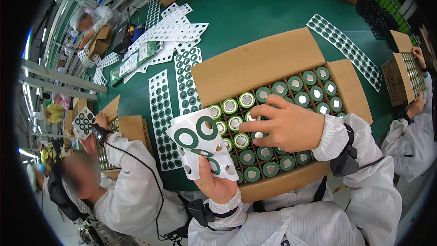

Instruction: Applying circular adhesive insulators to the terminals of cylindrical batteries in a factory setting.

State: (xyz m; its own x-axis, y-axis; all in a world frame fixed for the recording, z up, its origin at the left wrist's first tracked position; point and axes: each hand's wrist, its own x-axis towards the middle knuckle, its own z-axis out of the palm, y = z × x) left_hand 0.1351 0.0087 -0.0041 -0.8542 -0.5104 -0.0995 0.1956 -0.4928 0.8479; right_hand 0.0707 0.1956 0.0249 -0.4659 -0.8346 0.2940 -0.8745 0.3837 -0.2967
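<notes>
My left hand (218, 186) holds a curled white sheet of green ring stickers (200, 142) by its lower edge, thumb in front. Some of its places are bare holes. Over an open cardboard box (259, 66) reaches my right hand (291, 125), fingers apart and fingertips at the tops of the cells. Whether a ring lies under them is hidden. Upright cylindrical battery cells (230, 105) fill the box's divider grid. Many tops on the right and along the front carry dark green rings (295, 83); several at the left show bright green rims with no dark ring.
Sticker sheets (159, 123) lie left of the box, and another strip (348, 48) lies at right. Used white sheets (182, 29) and a green plastic-wrapped pack (136, 61) are at the back left. Co-workers handle boxes on both sides, one holding a sticker sheet (83, 123).
</notes>
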